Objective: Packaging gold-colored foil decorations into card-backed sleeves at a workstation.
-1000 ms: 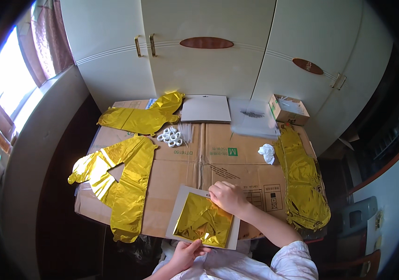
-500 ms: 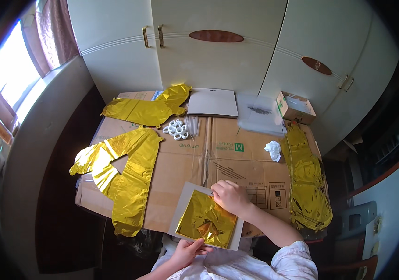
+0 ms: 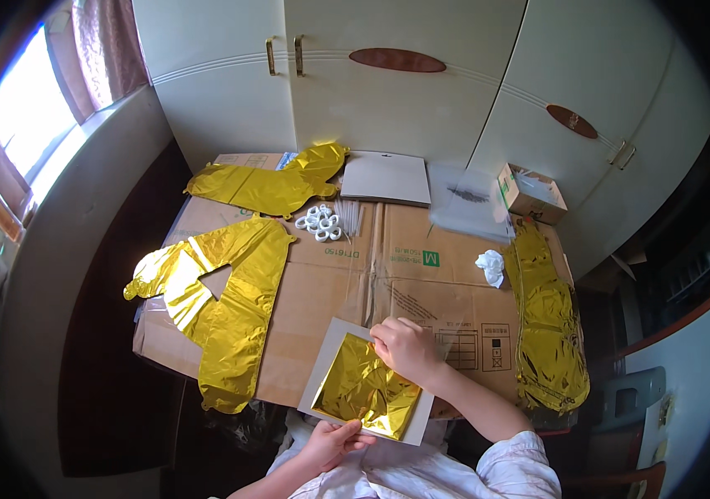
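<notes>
shining gold, the squarish foil (image 3: 365, 387) looks crinkled.

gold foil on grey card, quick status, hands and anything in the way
Left hand gripping lower edge of grey card. Right hand curled at upper right, grip unclear. Gold foil creased on card, upper right part behind right hand.

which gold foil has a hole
The near-left foil, with a gap through its middle; the far-left foil, right-hand foil and folded foil on the card show none.
</notes>
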`<action>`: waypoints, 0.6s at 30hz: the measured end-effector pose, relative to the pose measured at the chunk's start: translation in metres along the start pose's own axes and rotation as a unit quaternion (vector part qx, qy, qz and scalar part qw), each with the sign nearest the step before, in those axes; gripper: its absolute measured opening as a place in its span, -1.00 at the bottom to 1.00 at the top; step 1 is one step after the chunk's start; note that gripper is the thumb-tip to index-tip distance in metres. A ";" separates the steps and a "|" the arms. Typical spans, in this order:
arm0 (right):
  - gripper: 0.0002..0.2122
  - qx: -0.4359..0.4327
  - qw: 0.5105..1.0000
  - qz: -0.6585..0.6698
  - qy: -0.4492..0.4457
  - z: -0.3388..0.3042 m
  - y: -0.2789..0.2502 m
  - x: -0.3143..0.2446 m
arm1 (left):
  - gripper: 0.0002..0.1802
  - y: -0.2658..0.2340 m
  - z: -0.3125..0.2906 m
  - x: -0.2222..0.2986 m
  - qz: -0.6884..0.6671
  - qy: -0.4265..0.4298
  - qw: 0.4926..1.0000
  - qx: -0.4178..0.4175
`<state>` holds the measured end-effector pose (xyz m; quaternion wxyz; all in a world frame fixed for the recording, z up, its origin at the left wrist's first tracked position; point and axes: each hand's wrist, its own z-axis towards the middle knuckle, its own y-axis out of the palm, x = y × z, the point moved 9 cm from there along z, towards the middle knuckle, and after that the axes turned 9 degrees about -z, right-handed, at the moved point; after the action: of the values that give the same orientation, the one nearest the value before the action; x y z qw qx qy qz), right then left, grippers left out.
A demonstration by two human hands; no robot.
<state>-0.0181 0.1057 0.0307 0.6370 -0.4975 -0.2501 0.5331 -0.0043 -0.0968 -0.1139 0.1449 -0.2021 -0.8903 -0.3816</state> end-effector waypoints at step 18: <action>-0.96 -0.030 0.999 -0.023 0.002 0.002 0.016 0.003 | -0.67 -0.016 -0.016 0.000 0.067 -0.009 0.998 -0.013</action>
<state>-0.0258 0.1080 0.0168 0.6346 -0.5114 -0.2760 0.5096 -0.0104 -0.1187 -0.1132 0.1593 -0.2671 -0.8709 -0.3807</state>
